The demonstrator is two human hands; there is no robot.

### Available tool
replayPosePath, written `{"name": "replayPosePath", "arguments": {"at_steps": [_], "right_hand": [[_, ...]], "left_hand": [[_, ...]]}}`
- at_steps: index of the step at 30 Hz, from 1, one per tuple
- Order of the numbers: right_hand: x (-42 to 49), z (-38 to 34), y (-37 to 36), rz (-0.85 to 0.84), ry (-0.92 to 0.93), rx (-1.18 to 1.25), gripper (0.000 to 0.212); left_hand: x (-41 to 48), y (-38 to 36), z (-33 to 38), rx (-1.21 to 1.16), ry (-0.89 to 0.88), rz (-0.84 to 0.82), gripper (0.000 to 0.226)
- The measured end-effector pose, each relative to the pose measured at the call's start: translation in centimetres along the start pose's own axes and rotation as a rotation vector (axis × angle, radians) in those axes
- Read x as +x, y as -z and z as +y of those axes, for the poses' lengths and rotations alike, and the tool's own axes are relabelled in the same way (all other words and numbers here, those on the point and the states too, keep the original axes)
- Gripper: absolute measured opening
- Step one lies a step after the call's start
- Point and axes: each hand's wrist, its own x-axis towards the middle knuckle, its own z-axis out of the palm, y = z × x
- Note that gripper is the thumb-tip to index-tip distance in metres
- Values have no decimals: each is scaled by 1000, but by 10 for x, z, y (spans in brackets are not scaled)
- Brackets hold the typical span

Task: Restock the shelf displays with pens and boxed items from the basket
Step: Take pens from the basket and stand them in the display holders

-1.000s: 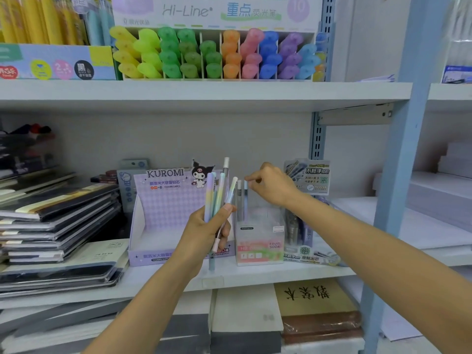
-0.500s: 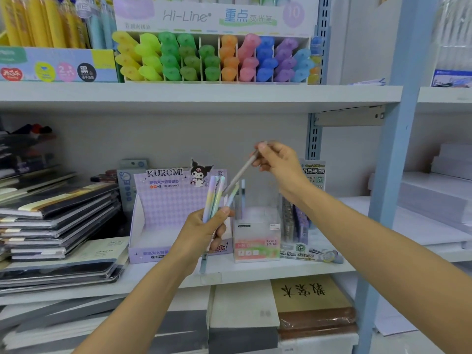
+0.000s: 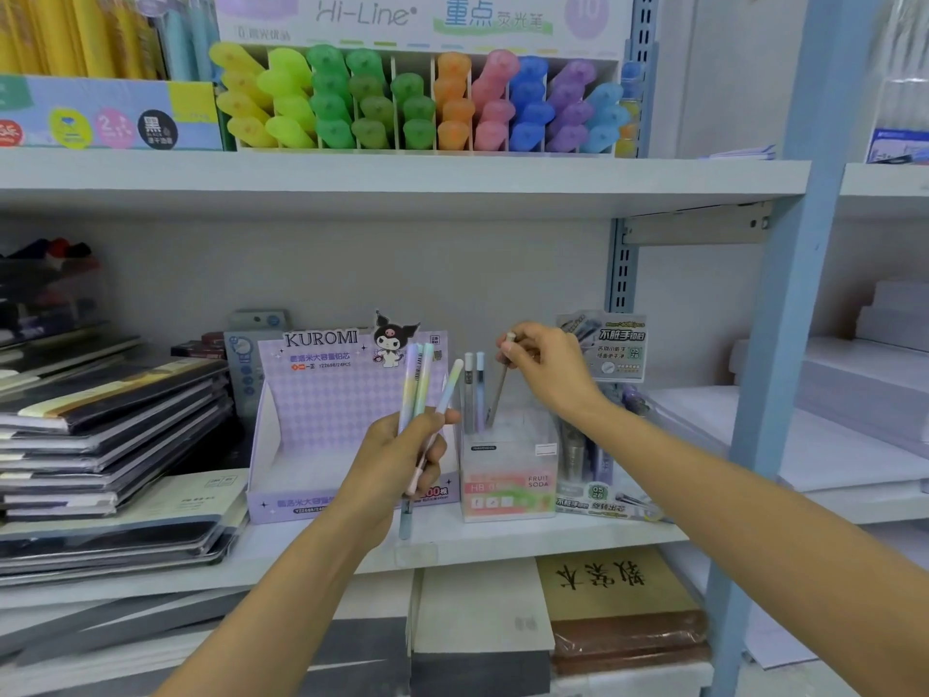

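The left hand point(image 3: 397, 460) grips a bundle of pastel gradient pens point(image 3: 420, 384) upright. At its 2 o'clock, the right hand point(image 3: 550, 372) pinches the top of one slim greyish pen point(image 3: 497, 397), whose lower end sits inside the clear plastic pen holder point(image 3: 507, 470) on the white shelf point(image 3: 502, 540).

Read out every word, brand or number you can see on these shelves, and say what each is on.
"Hi-Line", "重点荧光笔", "10": header of the highlighter rack.
"KUROMI": purple display box.
"FRUIT SODA", "HB": clear pen holder.
"不脏手铅芯", "05 2B": card display right of it.
"黑": blue box, upper left.
The small codes and the brown book lettering are too small or unclear to read.
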Motion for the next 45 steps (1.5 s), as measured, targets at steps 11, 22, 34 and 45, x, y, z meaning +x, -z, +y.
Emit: {"name": "replayPosePath", "arguments": {"at_steps": [11, 22, 34, 45], "right_hand": [[4, 1, 0, -87, 27, -101, 22], [2, 0, 2, -76, 33, -178, 15], [-18, -45, 26, -431, 54, 391, 18], [-42, -42, 34, -348, -107, 681, 15]], "left_hand": [[3, 2, -5, -14, -17, -15, 20], [3, 2, -6, -33, -42, 7, 20], [-12, -7, 15, 26, -81, -25, 29], [-25, -3, 32, -261, -206, 229, 30]]}}
